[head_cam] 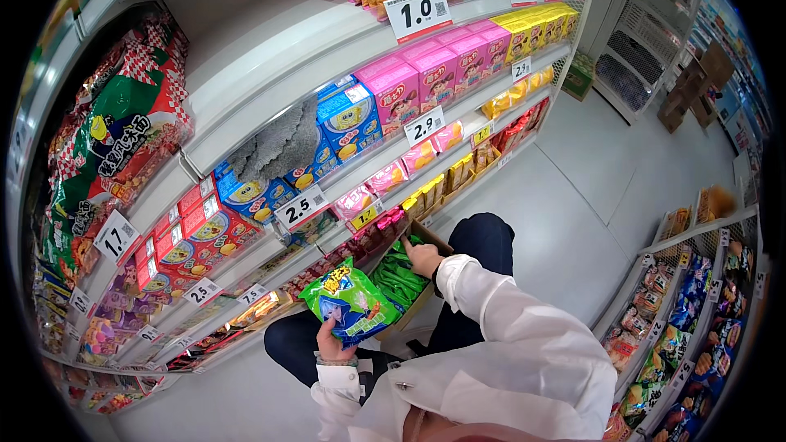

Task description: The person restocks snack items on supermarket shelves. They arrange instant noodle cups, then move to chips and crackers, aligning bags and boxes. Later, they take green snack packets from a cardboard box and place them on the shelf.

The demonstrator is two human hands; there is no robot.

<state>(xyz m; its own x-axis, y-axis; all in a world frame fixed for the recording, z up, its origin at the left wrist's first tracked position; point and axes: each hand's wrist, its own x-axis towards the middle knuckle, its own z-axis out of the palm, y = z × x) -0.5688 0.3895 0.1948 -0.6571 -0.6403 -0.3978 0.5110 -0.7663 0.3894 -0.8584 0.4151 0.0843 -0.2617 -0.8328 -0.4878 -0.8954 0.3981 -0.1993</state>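
Observation:
My left hand (336, 337) grips a bright green and blue snack bag (351, 304) by its lower left corner, its printed front facing up. To the right of it, a cardboard box (412, 312) holds several green packets (399, 276) packed close together. My right hand (424, 258) is at the far end of this box, index finger extended onto the packets and the box's rim. The other fingers are partly hidden, so I cannot tell whether they hold a packet. The box stands between my bent knees and the lowest shelf.
Shelves ahead bear pink snack boxes (393, 93), blue boxes (350, 120), red boxes (206, 236) and price tags (424, 127). A grey cloth (279, 144) lies over some blue boxes. Another snack rack (660, 331) stands at right. Cardboard boxes (688, 95) sit farther down the aisle.

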